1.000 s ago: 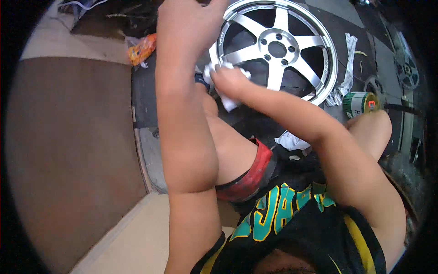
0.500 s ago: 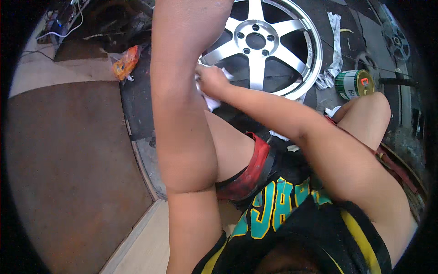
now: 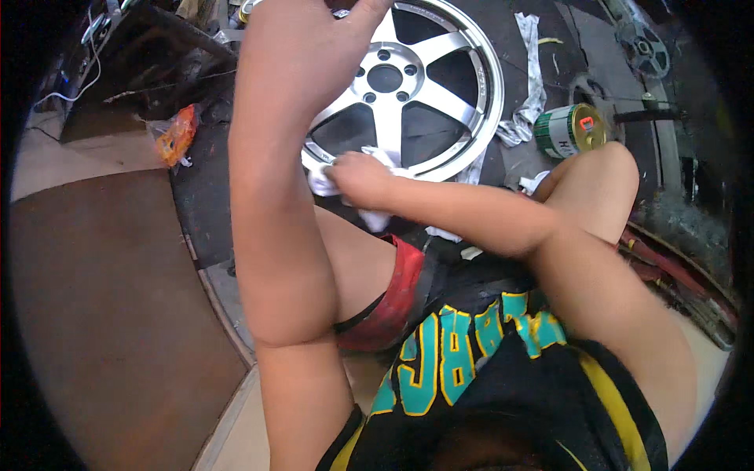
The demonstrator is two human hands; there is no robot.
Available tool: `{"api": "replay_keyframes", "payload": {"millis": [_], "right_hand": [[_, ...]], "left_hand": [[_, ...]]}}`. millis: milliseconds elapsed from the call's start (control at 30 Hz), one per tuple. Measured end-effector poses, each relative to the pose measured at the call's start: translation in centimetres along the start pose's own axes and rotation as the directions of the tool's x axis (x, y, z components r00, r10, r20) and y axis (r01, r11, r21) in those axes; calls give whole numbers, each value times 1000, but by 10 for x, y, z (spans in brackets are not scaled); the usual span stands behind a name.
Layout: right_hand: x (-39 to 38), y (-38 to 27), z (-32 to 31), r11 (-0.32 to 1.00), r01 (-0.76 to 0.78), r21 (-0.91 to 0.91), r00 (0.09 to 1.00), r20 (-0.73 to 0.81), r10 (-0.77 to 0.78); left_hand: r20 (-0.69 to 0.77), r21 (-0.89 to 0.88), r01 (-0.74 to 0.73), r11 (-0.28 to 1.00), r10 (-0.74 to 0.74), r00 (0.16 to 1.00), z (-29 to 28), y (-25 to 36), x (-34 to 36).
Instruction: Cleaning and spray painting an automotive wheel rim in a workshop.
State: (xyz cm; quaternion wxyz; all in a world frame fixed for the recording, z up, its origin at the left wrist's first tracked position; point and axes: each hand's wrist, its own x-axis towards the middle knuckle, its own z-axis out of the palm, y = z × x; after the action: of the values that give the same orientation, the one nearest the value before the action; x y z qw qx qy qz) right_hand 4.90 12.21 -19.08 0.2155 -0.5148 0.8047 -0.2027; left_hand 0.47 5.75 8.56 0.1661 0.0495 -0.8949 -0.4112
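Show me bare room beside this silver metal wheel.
Free: the flat brown panel left of the left forearm, and dark floor between that forearm and the orange plastic packet. Crowded: right of the wheel, by a whitish cloth strip and green metal tin; near rim, by the right hand on a white rag.

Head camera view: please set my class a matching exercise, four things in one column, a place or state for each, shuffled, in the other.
1. Silver spoked metal wheel
2. Crumpled white cloth
3. Green-and-white cylindrical can
4. Orange plastic packet

A. Beside the right knee
B. In the right hand
C. Left of the left forearm
D. Partly behind the left hand

Pairs: 1-D, 2-B, 3-A, 4-C
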Motion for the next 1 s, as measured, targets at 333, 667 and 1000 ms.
{"api": "replay_keyframes", "payload": {"millis": [333,667,1000], "right_hand": [[-129,60,-46,973,-134,-189,969,181,168],[-132,73,-77,925,-239,-297,785,501,364],[-110,44,-44,961,-167,-221,910,342,236]], "left_hand": [[47,-36,-14,999,16,999,-13,-14,-1],[-91,94,-59,994,68,994,-15,-2,-30],[110,90,-20,996,10,994,17,-9,5]]}}
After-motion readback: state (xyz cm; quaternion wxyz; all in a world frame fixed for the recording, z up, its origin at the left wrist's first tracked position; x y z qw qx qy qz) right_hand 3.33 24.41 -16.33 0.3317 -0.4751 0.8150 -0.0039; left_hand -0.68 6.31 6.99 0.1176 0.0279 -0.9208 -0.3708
